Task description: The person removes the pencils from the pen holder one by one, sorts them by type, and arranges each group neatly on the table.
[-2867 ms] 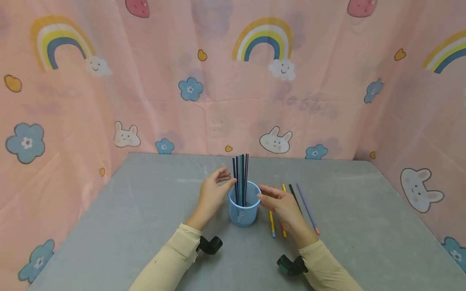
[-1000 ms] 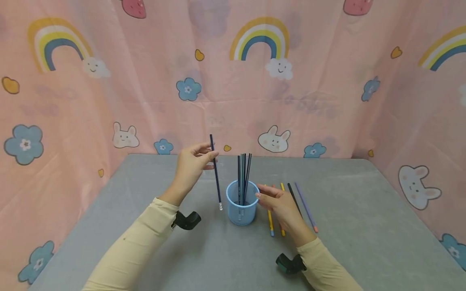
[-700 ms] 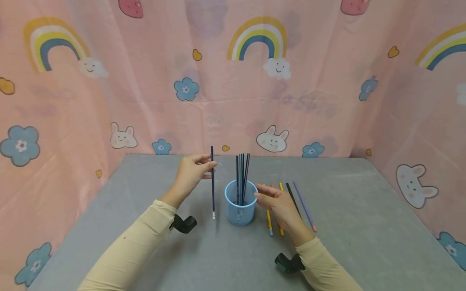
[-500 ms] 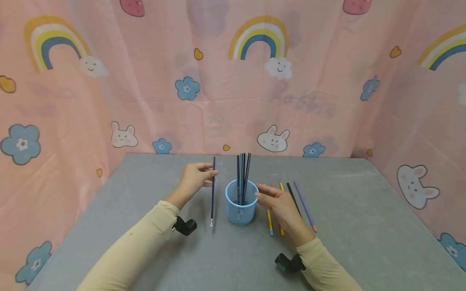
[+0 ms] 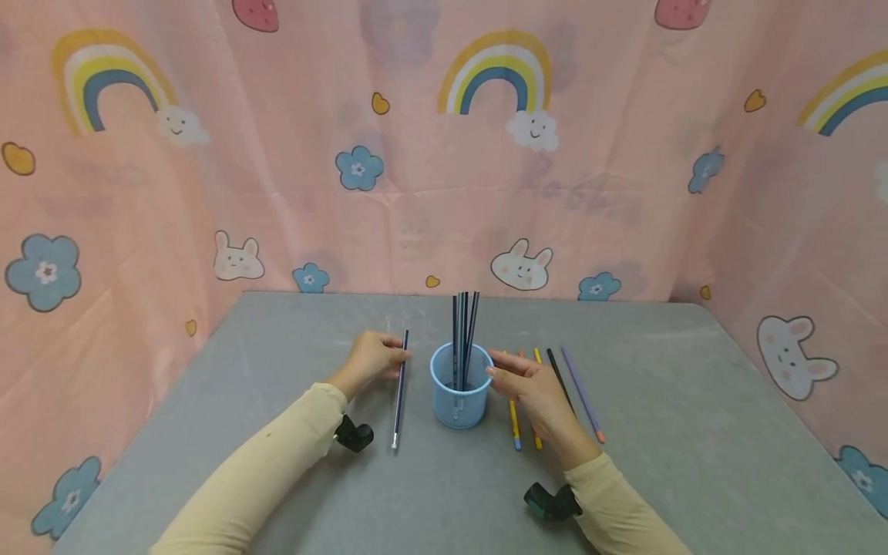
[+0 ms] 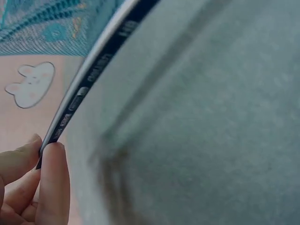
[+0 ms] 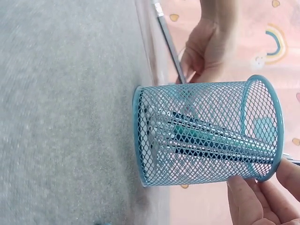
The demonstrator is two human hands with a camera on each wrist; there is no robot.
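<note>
The left hand (image 5: 371, 358) pinches a slim dark-blue wooden pencil (image 5: 399, 401) between thumb and fingers, so this grip is closed on it near the upper end. The pencil slants over a grey counter (image 5: 694, 432) with a faintly speckled surface, to the left of the cup; its eraser end, with a pale shiny metal band, points down toward the person, and I cannot tell if this end touches the counter. In the left wrist view, its straight side shows light lettering "HB" and a glossy edge. The right hand (image 5: 544, 401) holds a light-blue cylindrical mesh cup (image 5: 460, 408) at its rim, the thumb and the bent fingers making the grip on that upper edge. The wall of this cup is a net of small diamond-shaped holes, and the rim is smooth and round. Inside it, thin dark and greenish pencils (image 5: 462, 331) stand, leaning slightly. Beside the cup, partly hidden by the right hand, lie slender yellow pencils (image 5: 514, 428), a matte black stick (image 5: 555, 362) and a purple pencil with an orange-red end (image 5: 583, 395). Behind, a creased pink cloth (image 5: 430, 208) hangs, printed with rainbows, flowers and rabbits.
</note>
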